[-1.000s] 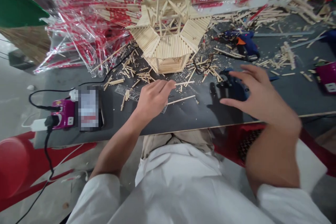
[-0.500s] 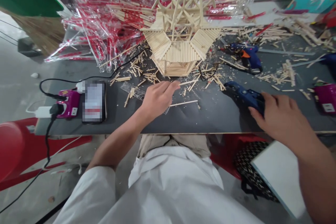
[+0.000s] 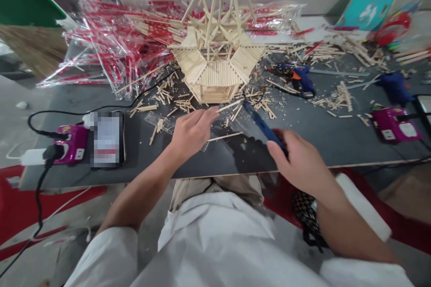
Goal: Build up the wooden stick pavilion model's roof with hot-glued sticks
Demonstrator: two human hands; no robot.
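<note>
the right hand (image 3: pixel 299 161) holds tight to a blue tool (image 3: pixel 262 125), its long end aimed at the sticks, while the left hand (image 3: pixel 191 134) keeps its fingers close together by a thin wood stick (image 3: pixel 230 106) above the table (image 3: pixel 323 143), and i cannot tell if they pinch it

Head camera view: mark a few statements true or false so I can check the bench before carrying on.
The right hand holds a blue glue gun. True.
The stick tower stands on the floor. False: it stands on the dark table.
A glue gun with an orange part lies beyond the right hand. True.
The left purple power strip has nothing plugged in. False: cords are plugged into it.
</note>
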